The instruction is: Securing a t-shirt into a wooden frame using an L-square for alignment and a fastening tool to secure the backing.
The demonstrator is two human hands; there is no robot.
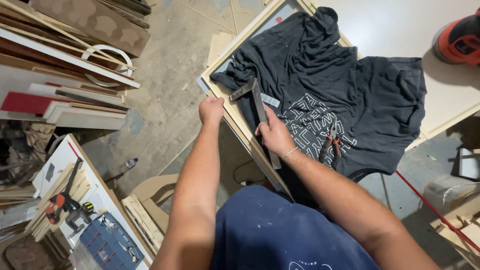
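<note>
My left hand [211, 110] grips the near edge of a pale wooden frame [226, 102] that lies on a workbench. My right hand [274, 135] presses a metal try square [256, 97] flat along that same edge, fingers on its long blade. A dark grey T-shirt with white print [350, 85] is spread over the frame and the bench. Red-handled pliers [332, 144] lie on the shirt just right of my right wrist.
An orange and black power sander [460, 40] sits at the bench's far right. Stacked boards and trim [60, 80] fill the left. A lower table holds a blue organiser case [111, 244], clamps and wood strips. A plastic bottle [129, 163] lies on the concrete floor.
</note>
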